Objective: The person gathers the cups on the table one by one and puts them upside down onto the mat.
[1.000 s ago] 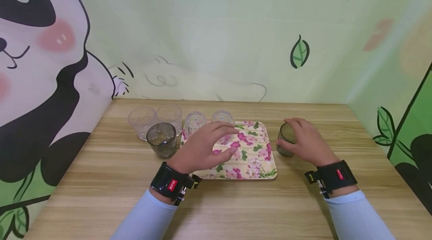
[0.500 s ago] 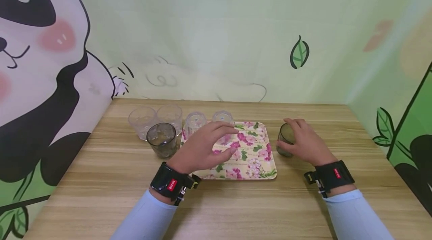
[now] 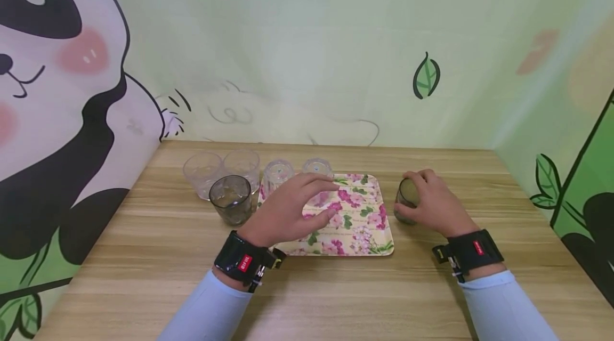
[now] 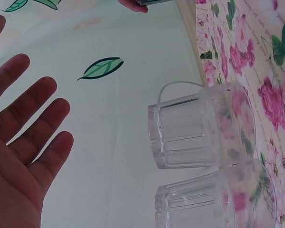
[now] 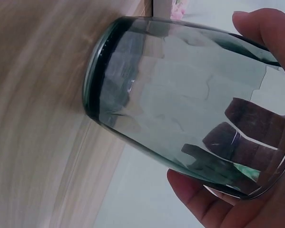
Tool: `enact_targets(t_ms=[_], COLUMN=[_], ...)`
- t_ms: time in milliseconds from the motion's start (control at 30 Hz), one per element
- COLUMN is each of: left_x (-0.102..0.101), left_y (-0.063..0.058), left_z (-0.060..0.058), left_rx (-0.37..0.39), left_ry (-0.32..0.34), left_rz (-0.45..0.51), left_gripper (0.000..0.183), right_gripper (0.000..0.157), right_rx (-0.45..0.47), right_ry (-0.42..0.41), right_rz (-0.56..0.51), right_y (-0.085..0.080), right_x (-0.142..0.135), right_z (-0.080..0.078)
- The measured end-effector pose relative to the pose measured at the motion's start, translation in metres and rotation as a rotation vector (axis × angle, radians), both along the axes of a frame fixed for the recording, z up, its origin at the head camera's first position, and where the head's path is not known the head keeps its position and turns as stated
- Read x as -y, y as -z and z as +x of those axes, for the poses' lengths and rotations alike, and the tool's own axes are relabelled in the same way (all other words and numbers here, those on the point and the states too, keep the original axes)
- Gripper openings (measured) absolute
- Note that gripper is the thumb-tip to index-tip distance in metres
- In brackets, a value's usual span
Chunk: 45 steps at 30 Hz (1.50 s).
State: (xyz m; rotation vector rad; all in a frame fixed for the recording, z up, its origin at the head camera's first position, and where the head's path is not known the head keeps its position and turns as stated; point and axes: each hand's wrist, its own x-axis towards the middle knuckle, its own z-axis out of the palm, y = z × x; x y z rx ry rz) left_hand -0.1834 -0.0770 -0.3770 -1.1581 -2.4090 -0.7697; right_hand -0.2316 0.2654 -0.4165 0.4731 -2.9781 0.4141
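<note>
The right dark glass (image 3: 407, 195) is inside the grasp of the right hand (image 3: 435, 203), just right of the flowered tray (image 3: 357, 224). The thumb lies along the near side and the other fingers (image 5: 192, 192) wrap the far side, partly showing through the tinted wall; they grip the glass by its upper part. Its lower end is close against the worktop (image 3: 360, 298), though whether it touches is unclear.

The left hand (image 3: 288, 210) holds nothing: it hovers over the left part of the tray, palm down, its fingers parted and gently bent, near two clear glasses (image 3: 278, 173) that stand upside down at the tray's far left. Left of the tray, two clear cups (image 3: 203, 171) stand upright side by side, with the left dark glass (image 3: 231, 202) upright in front of them.

Both forearms reach forward from the near edge, in pale blue sleeves (image 3: 208, 306) and black wristbands (image 3: 242, 258).
</note>
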Motion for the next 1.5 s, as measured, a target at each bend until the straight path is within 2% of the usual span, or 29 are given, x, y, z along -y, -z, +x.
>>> enact_targets(t_ms=[600, 733, 867, 1333, 1500], left_x=[0.001, 0.001, 0.001, 0.003, 0.003], left_y=[0.001, 0.002, 0.002, 0.0, 0.0], left_z=[-0.001, 0.0, 0.0, 0.0, -0.001], left_rx=[0.009, 0.023, 0.038, 0.037, 0.03], left_ry=[-0.006, -0.012, -0.025, -0.028, -0.018], left_rz=[-0.002, -0.006, -0.016, -0.017, -0.008], left_gripper=[0.041, 0.041, 0.042, 0.045, 0.046], right_gripper=[0.078, 0.082, 0.079, 0.079, 0.078], right_rx=[0.007, 0.011, 0.005, -0.066, -0.124], right_ry=[-0.032, -0.024, -0.007, 0.015, -0.001], right_rz=[-0.03, -0.029, -0.035, -0.101, -0.135], right_y=[-0.002, -0.003, -0.007, -0.016, -0.019], right_x=[-0.002, -0.002, -0.002, -0.005, -0.004], right_z=[0.005, 0.007, 0.01, 0.016, 0.017])
